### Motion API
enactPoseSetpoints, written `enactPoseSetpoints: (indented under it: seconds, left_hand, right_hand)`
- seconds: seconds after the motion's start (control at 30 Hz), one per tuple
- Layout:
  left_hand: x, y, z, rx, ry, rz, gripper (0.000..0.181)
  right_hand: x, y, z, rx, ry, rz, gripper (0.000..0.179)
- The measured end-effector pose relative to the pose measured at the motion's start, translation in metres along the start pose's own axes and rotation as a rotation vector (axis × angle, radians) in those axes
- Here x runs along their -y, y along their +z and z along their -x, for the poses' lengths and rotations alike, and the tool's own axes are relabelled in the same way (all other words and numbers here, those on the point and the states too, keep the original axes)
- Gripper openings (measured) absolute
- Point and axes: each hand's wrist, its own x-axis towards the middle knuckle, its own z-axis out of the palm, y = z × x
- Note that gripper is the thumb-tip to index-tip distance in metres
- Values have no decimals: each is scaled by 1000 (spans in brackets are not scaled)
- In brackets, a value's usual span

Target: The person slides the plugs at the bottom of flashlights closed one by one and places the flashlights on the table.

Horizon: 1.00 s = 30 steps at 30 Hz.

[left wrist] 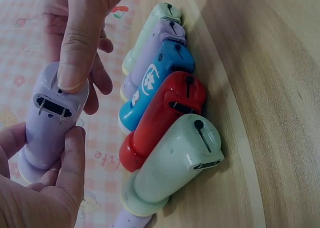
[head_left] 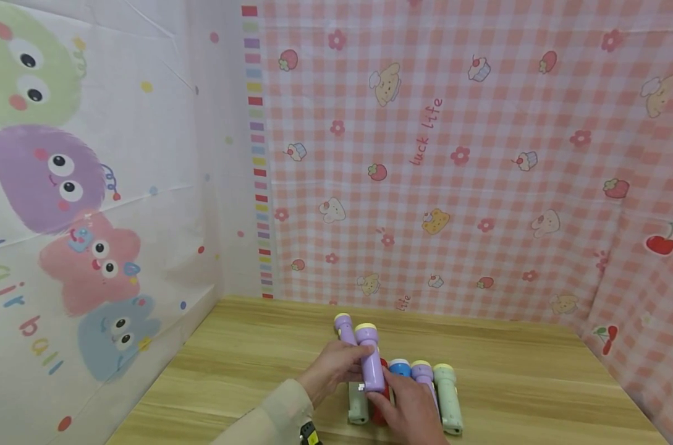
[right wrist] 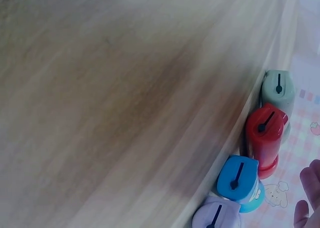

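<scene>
My left hand (head_left: 332, 369) holds a purple flashlight (head_left: 372, 371) with a yellow-rimmed head above the table, its head pointing away. In the left wrist view, two metal plug prongs (left wrist: 51, 108) stick out near its tail end. My right hand (head_left: 413, 408) has its thumb on that tail end, with fingers curled behind it. Below lies a row of flashlights: mint (left wrist: 175, 158), red (left wrist: 162, 115), blue (left wrist: 156, 83), purple (left wrist: 154, 51) and another mint (left wrist: 151, 32). One more purple flashlight (head_left: 344, 330) lies farther back, partly hidden by the left hand and the held flashlight.
The flashlights lie on a wood-grain table (head_left: 247, 352). A pink checked cloth (head_left: 425, 185) hangs behind the table, and a white cloth with cartoon figures (head_left: 169, 154) hangs at the left.
</scene>
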Motion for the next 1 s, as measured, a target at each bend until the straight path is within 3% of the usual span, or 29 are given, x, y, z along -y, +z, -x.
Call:
enactPoseSetpoints:
  seconds: [0.23, 0.67, 1.0]
  left_hand:
    - [-2, -3, 0, -12, 10, -16, 40]
    - [-3, -6, -3, -18, -4, -11, 43]
    - [-1, -23, -5, -56, 6, -16, 45]
  right_hand:
    - [-4, 1, 1, 46, -24, -55, 26]
    - [-3, -1, 0, 89, 20, -52, 34]
    - [-7, -3, 2, 94, 65, -19, 36]
